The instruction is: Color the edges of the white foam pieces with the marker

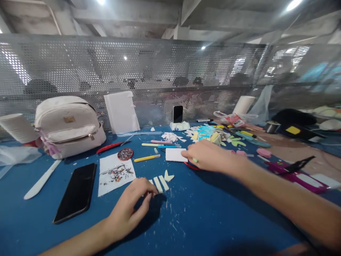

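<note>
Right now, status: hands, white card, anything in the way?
Left hand by pale strips. Right hand at right edge of white card, grip unclear. Red item partly hidden by right hand.

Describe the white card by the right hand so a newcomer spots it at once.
On the blue table, find the person's right hand. The white card is immediately left of it, with coloured pens just beyond. It is a plain, broad rectangle; those neighbours are slim and bright.

The right hand [210,156] covers part of a white card [175,155] and most of a red object [190,166] (kind unclear). The left hand [131,204] partly hides a pale strip [151,181]. The picture's edge cuts off stacked paper cups [18,127]; scattered flakes [118,174] are too small to identify.
</note>
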